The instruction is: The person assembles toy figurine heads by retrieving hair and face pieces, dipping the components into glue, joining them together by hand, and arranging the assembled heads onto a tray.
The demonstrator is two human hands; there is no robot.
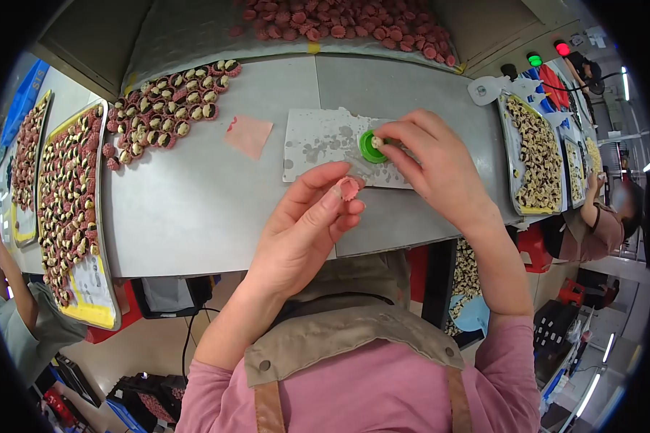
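Between the thumb and fingers of my left hand is a small pink fluted cup, its hollow side facing up. My right hand pinches a small cream-coloured piece right at a round green dish. The dish stands on a white board covered with grey wet-looking patches. Left of the board lies a pale pink square sheet. Further left, many pink cups filled with cream and dark pieces are grouped on the metal table.
A heap of pink cups lies at the back. Trays of filled cups stand at left, and a tray of cream and dark pieces at right. A white spray bottle is behind it. Other people are at both sides.
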